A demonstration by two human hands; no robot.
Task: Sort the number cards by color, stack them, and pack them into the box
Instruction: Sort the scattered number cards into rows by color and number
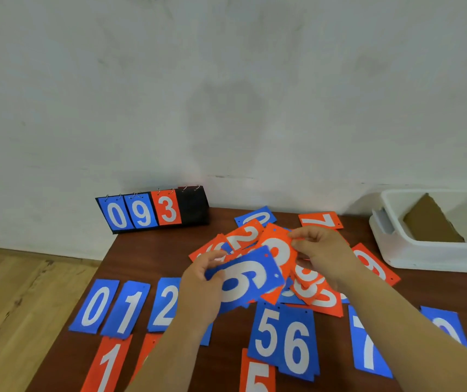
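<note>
Two hands raised over a dark wooden bench (147,258), neither one spread. Left hand (201,281) curled round the near end of a lifted blue 6 card (243,278), thumb on top, card tilted. Right hand (323,250) pinching the far corner of an orange card (276,250) between thumb and fingertips, its white digit half covered by the blue one and not readable for sure.

Under and between both hands, a loose heap: orange 2 card (243,236) just beyond the left hand, far blue 0 card (255,217) beyond that, orange 7 card (320,220) just beyond the right hand, orange 9 card (374,264) right of the right wrist, overlapping orange cards (311,292) beneath the right palm.

Left of the left hand, flat in a row: near blue 0 card (96,305), blue 1 card (127,309), blue 2 card (165,304), the last partly behind the left forearm. Nearer than that row, orange 1 card (107,363). Between the forearms, blue 5 card (266,332) and flat blue 6 card (297,346) overlapping side by side, orange 5 card (256,374) nearer still. Against the right forearm, blue 7 card (365,346).

Beyond and right of the right hand, white box (430,250), open-topped, brown cardboard piece (430,222) leaning inside. Beyond the left hand, flip scoreboard (153,210) against the wall, showing 0, 9, 3
</note>
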